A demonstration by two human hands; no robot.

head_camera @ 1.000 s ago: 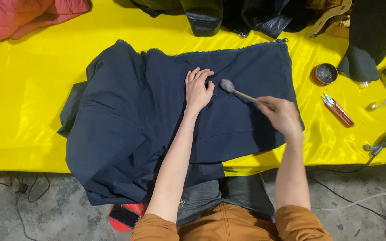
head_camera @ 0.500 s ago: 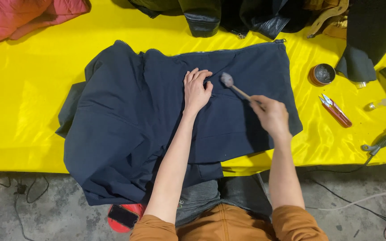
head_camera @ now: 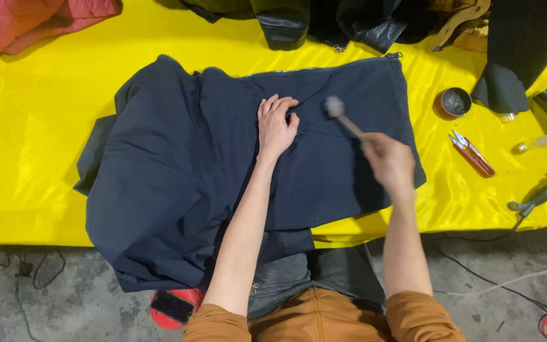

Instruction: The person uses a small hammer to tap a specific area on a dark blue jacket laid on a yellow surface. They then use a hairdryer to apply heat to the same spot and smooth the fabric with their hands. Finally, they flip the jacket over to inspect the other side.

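A dark navy jacket (head_camera: 178,164) lies spread on a yellow table cover (head_camera: 26,126), its lower part hanging over the front edge. My left hand (head_camera: 276,125) presses flat on the jacket near its middle, fingers together. My right hand (head_camera: 389,159) grips the handle of a small round-headed brush (head_camera: 335,107), blurred by motion. The brush head sits on the jacket just right of my left fingertips, near a seam or zip line.
A small round tin (head_camera: 454,102) and red snips (head_camera: 473,154) lie right of the jacket. A dark tool with a cord (head_camera: 542,193) and a small bottle (head_camera: 541,141) sit at the far right. Pink fabric (head_camera: 26,22) and black garments (head_camera: 324,22) lie along the back.
My right hand and the brush shifted slightly left and closer to me across the jacket, now blurred with motion. The left hand stays pressed in place.
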